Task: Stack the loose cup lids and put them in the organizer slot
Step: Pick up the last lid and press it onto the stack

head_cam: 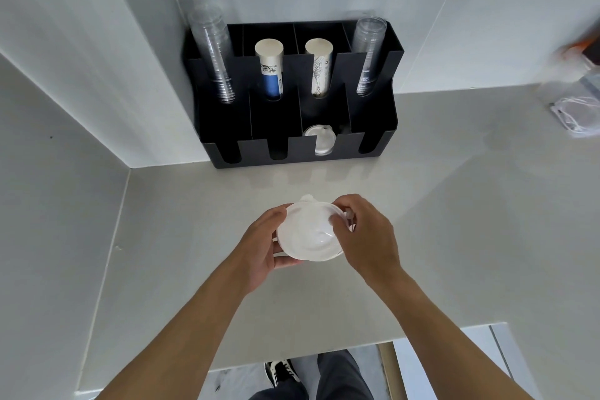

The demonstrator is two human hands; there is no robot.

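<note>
Over the middle of the pale counter [181,318] I hold a stack of white cup lids [308,232] between both hands. My left hand [264,245] cups the stack from the left and below. My right hand [363,234] pinches its right rim from above. Another white lid [306,198] peeks out just behind the stack on the counter. The black organizer [227,120] stands against the back wall. Its third front slot from the left holds white lids [319,138]; the other front slots look empty.
The organizer's back row holds two sleeves of clear cups [212,52] [368,52] and two sleeves of paper cups [269,71] [319,66]. A white wall panel [97,75] juts out on the left. A clear bag [574,110] lies at the far right. The counter's front edge is near my legs.
</note>
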